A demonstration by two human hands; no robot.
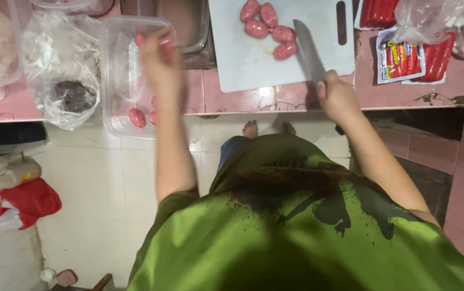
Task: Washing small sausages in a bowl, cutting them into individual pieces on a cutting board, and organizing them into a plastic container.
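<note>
My left hand (159, 56) hovers over a clear plastic container (117, 70) on the pink counter, pinching pink sausage pieces (141, 39) in its fingertips. More pink pieces (137, 117) lie in the container's near end. My right hand (337, 97) grips the handle of a kitchen knife (308, 51); its blade rests on a white cutting board (242, 59). Several short pink sausages (268, 27) lie clustered on the board just left of the blade.
Packs of red sausages (404, 56) and a crumpled clear bag (436, 19) sit right of the board. A plastic bag holding something dark (70, 94) lies left of the container. A metal tray (191, 24) stands behind. Below, white floor tiles and a red bag (27, 202).
</note>
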